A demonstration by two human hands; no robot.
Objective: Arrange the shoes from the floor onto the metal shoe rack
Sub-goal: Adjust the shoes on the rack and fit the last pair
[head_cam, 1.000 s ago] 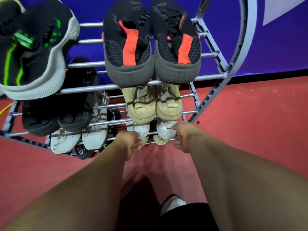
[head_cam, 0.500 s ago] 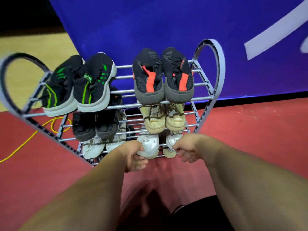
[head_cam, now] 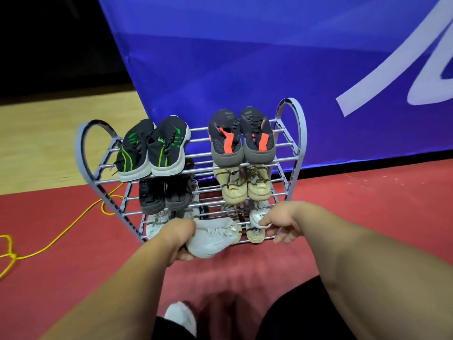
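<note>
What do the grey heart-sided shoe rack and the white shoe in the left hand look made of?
Grey heart-sided shoe rack: crossbars look like shiny metal tubing, glinting; the matte ribbed end frames could be painted metal or plastic. White shoe, held by the left hand: soft matte fabric upper with laces, probably knit or canvas; motion blur hides the weave.

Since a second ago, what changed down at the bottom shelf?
The left hand took hold of a white sneaker and is drawing it out from the bottom shelf, turned sideways. The right hand rests open by the other white shoe. Upper pairs stayed put.
</note>
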